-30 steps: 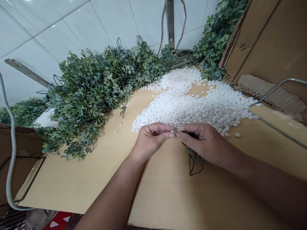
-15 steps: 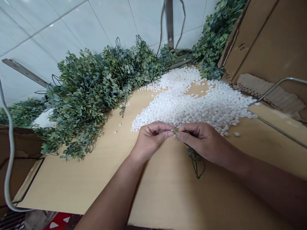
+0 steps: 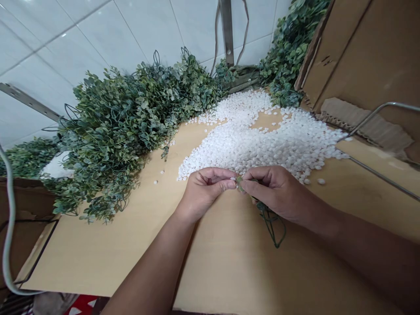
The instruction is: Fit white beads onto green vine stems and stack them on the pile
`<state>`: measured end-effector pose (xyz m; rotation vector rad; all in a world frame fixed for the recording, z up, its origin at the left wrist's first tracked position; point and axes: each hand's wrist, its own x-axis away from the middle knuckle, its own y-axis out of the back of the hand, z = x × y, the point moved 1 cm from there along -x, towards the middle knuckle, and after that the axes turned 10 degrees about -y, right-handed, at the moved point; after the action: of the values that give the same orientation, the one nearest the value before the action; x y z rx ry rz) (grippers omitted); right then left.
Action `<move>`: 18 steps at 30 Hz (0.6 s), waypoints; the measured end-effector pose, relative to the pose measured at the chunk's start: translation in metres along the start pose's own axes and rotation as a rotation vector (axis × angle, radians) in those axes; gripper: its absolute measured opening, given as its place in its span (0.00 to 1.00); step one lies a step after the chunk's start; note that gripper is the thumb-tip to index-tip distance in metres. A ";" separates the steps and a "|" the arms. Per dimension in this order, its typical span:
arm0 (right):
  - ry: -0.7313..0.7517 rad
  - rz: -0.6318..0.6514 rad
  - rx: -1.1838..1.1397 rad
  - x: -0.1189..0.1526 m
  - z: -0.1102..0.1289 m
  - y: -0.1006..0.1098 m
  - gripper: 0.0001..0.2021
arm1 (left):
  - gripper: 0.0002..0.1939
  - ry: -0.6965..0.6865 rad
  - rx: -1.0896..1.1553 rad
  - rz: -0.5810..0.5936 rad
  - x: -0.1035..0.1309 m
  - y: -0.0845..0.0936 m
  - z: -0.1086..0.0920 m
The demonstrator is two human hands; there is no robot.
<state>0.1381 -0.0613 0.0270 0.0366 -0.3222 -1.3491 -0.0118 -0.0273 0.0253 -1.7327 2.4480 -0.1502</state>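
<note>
My left hand (image 3: pixel 204 190) pinches a small white piece (image 3: pixel 233 178) between thumb and forefinger. Its fingertips nearly meet those of my right hand (image 3: pixel 274 188), which is closed on a green leafy sprig (image 3: pixel 239 183). Dark green looped stems (image 3: pixel 274 227) hang below the right palm. Just beyond both hands spreads a pile of small white pieces (image 3: pixel 243 142). The right palm and fingers hide part of the sprig.
A large heap of green foliage (image 3: pixel 121 118) covers the table's (image 3: pixel 108 258) back left. Cardboard (image 3: pixel 370 57) stands at the right, near a bent metal rod (image 3: pixel 377 114). A pale cable (image 3: pixel 9 218) curves along the left edge.
The view has shifted slightly, moving the background left. The looped stems below my right hand have swung a little to the right. Both hands keep their pinch.
</note>
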 end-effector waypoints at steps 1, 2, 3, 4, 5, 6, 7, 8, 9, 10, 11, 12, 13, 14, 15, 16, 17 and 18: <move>-0.001 -0.001 0.000 0.000 0.000 0.000 0.14 | 0.11 0.003 0.008 0.008 0.000 0.000 0.000; -0.001 -0.003 0.000 0.000 0.000 0.000 0.14 | 0.10 0.006 0.014 0.015 0.000 0.000 0.000; -0.001 -0.006 0.001 0.000 0.001 0.000 0.13 | 0.10 0.010 0.016 0.019 0.000 -0.001 0.000; 0.000 -0.011 0.002 -0.001 0.001 0.000 0.13 | 0.11 0.013 0.014 0.020 0.000 -0.001 0.000; 0.001 -0.016 0.004 -0.001 0.001 0.000 0.13 | 0.11 0.016 0.010 0.021 0.000 -0.001 0.000; 0.001 -0.020 0.008 -0.001 0.001 0.000 0.13 | 0.11 0.020 0.006 0.020 0.000 -0.001 0.000; -0.003 -0.023 0.012 -0.001 0.002 0.000 0.12 | 0.12 0.025 0.004 0.020 0.000 -0.001 0.000; -0.008 -0.026 0.014 -0.001 0.002 0.000 0.12 | 0.12 0.030 0.005 0.019 0.000 -0.001 0.000; -0.014 -0.025 0.017 0.000 0.002 0.000 0.12 | 0.12 0.034 0.007 0.020 0.000 -0.001 0.000; -0.019 -0.025 0.019 0.000 0.002 0.001 0.12 | 0.12 0.038 0.012 0.021 0.000 -0.001 0.000; -0.022 -0.025 0.020 0.000 0.002 0.001 0.12 | 0.12 0.039 0.018 0.024 0.000 -0.001 0.000; -0.024 -0.026 0.020 0.000 0.002 0.001 0.12 | 0.11 0.037 0.025 0.029 0.000 -0.001 0.000; -0.023 -0.025 0.020 0.000 0.002 0.001 0.12 | 0.11 0.034 0.032 0.036 0.000 -0.001 0.001; -0.020 -0.027 0.019 0.000 0.002 0.001 0.12 | 0.10 0.031 0.034 0.040 0.000 -0.001 0.001; -0.016 -0.030 0.019 0.000 0.002 0.001 0.12 | 0.10 0.029 0.032 0.041 0.000 -0.001 0.001; -0.012 -0.034 0.018 0.000 0.002 0.000 0.12 | 0.10 0.029 0.024 0.040 0.000 -0.001 0.001; -0.008 -0.038 0.021 0.000 0.002 0.000 0.12 | 0.10 0.031 0.014 0.037 0.000 0.000 0.002; -0.004 -0.042 0.023 0.000 0.002 0.000 0.12 | 0.11 0.033 0.002 0.032 0.000 0.000 0.002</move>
<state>0.1378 -0.0608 0.0289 0.0605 -0.3416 -1.3876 -0.0113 -0.0276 0.0236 -1.7022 2.4970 -0.1797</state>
